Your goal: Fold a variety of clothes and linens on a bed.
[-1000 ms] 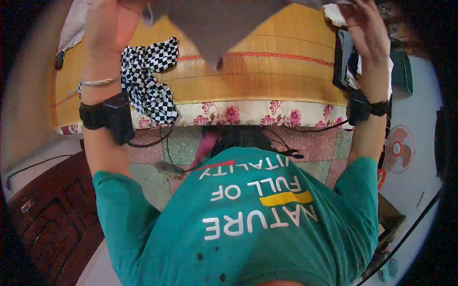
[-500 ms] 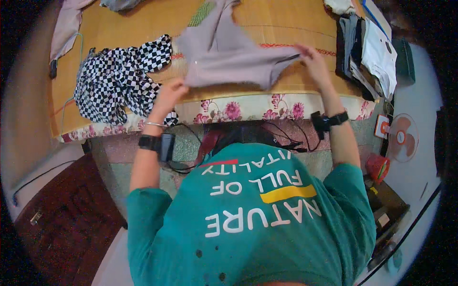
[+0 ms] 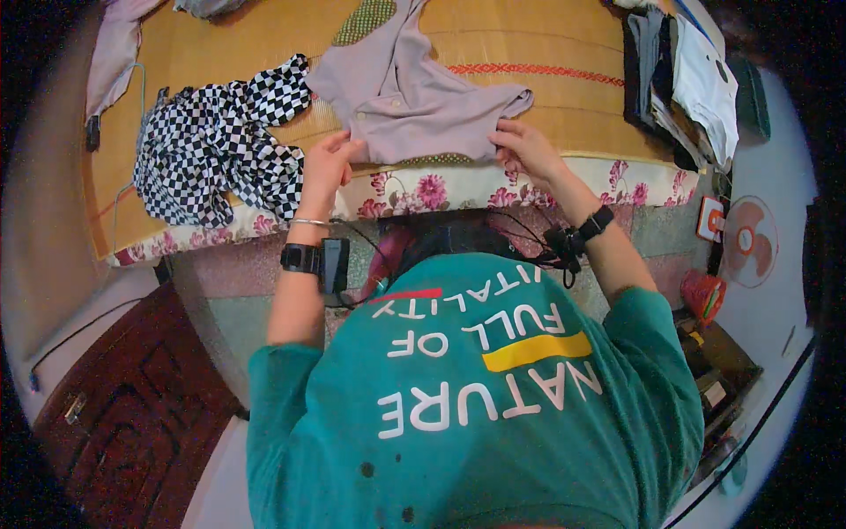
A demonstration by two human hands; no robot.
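- Broadly, wide bed with a woven yellow straw mat (image 3: 529,44) fills the upper view, flowered sheet edge (image 3: 423,189) along its near side.
- Black-and-white checkered cloth (image 3: 211,141) lies crumpled on the mat, left of the shirt.
- Pale mauve collared shirt (image 3: 414,110) lies spread at the mat's near edge.
- Stack of folded dark and white clothes (image 3: 679,75) at far right.
- Left hand (image 3: 324,163) fingers pinched on the shirt's lower left edge; right hand (image 3: 526,150) fingers pinched on its lower right edge.

- Printed panel (image 3: 493,370): on the back of the person's teal shirt, lower centre. White block lettering with a yellow bar and a short red stripe.
- Small box (image 3: 710,219): at the right edge beside the bed; white face, orange-red border.
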